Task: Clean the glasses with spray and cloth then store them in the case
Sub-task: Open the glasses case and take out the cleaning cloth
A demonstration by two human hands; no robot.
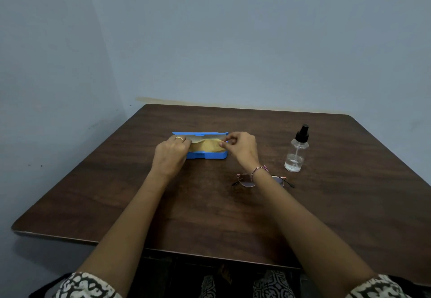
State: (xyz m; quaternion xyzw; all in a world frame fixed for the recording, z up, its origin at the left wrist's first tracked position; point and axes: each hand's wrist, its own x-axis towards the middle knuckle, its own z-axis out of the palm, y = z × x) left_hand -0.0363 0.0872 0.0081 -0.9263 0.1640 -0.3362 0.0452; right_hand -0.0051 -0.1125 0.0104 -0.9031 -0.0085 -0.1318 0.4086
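Count on the table [219, 216]: one open blue case [207, 156], one yellow cloth [206, 145] lying in it, one pair of glasses [245, 183], one spray bottle [296, 155], two hands. Right hand [241, 148] pinches the cloth's right edge between thumb and forefinger; left hand [171, 152] is curled over the case's left end and looks to be gripping the cloth there, though the knuckles hide the contact. Glasses lie flat nearer the person than the case, partly under the right wrist and not touched; the bottle stands upright, well right of both hands.
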